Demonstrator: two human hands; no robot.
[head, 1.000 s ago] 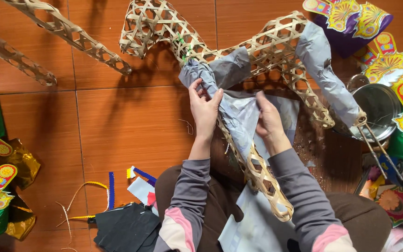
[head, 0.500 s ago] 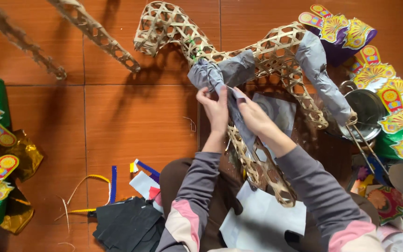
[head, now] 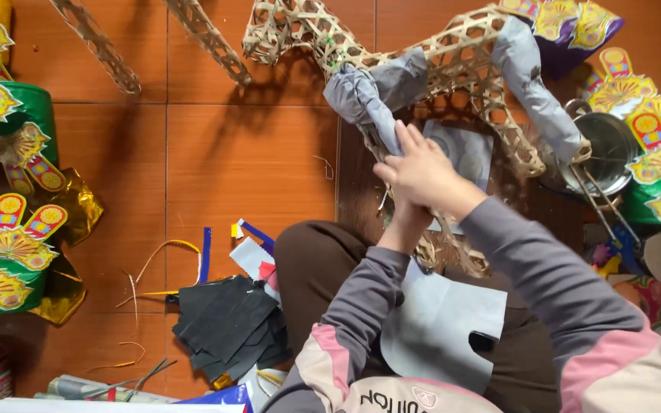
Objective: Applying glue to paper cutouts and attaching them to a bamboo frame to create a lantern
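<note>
The woven bamboo frame (head: pixel 453 69), an open lattice shaped like an animal figure, lies on the reddish-brown tiled floor (head: pixel 246 153) just ahead of the person's lap and stretches from top centre towards the right. Grey paper (head: pixel 369 95) is wrapped over parts of it: a crumpled band at the neck and a long strip (head: pixel 537 84) down the right side. One leg of the frame runs down under the hands towards the knees.

The right hand (head: pixel 422 172) rests palm-down on that leg, fingers stretched flat and pressing the grey paper against the lattice. The left hand (head: pixel 403 218) sits right beneath it and is mostly covered by it; it seems to be closed around the leg, but its grip cannot be told for sure. Both forearms in grey and pink sleeves cross over the lap, hiding the lower part of the leg.

A loose sheet of grey paper (head: pixel 441 325) lies on the lap, over the brown trousers. Left of the knee is a pile of black paper scraps (head: pixel 227 321), with blue, white and red offcuts (head: pixel 250 245) and thin yellow strips (head: pixel 158 256) near it. Along the left edge stand green and gold ornamented paper pieces (head: pixel 9 191); similar bright ones (head: pixel 659 138) crowd the right edge. A round metal bowl (head: pixel 610 153) sits just beside the frame's right end, with thin sticks (head: pixel 602 206) leaning over it. Two separate bamboo lattice strips (head: pixel 154 46) lie at the top left, well apart from the hands.
</note>
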